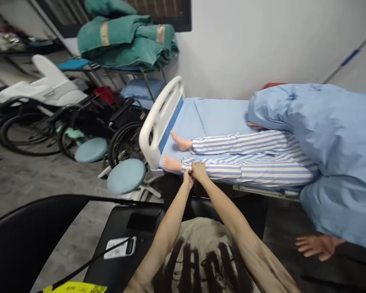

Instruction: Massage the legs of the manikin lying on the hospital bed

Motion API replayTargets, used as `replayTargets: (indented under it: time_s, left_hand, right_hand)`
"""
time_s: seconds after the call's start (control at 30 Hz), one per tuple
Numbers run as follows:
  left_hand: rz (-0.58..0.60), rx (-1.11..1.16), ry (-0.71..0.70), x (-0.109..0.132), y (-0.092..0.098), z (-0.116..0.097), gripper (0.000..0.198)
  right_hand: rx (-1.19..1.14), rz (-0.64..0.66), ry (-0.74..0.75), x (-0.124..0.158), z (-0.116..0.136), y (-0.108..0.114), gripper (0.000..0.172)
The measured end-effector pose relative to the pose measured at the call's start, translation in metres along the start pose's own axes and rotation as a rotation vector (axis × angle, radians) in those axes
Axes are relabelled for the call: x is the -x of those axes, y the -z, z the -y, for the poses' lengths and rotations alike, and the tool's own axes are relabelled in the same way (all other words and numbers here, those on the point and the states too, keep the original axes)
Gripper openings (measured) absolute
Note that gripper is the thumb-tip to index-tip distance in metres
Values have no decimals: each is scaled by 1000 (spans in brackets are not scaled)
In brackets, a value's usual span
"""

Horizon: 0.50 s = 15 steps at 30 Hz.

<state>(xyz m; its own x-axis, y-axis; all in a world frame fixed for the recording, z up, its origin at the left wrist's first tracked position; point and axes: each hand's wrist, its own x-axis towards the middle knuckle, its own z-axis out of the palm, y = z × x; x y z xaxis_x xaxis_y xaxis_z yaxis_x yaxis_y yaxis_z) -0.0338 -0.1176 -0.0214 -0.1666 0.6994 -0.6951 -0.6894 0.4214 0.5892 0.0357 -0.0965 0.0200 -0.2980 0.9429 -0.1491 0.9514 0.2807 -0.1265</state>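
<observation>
Left hand [188,180] and right hand [199,170] together, both closed on near trouser leg [222,171] just above ankle; exact finger placement hard to make out at this size. Handling calls for light, even hold on striped fabric: both hands level, easing rather than tugging, without twisting near foot [171,163]. Trouser leg worn by lying figure [280,158] on bed [222,112]. Far foot [181,142] bare too. White footboard [147,134] near toes. Blue cover [338,126] hides upper body.
</observation>
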Motion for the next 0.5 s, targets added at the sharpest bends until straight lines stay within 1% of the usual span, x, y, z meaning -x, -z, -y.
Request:
replayTargets:
  time_s: [0.1, 0.23, 0.37, 0.5]
  left_hand:
    - [-7, 105, 5, 2, 3, 10, 11]
    - [26, 189, 0, 3, 3, 19, 8]
    - [38, 212, -19, 0, 2, 21, 10]
    - [14, 212, -46, -3, 1, 21, 13]
  right_hand:
    - [21, -19, 30, 8, 0, -3, 39]
    - [40, -9, 40, 12, 1, -1, 39]
    - [59, 12, 35, 11, 0, -2, 38]
    - [56, -13, 39, 9, -1, -7, 32]
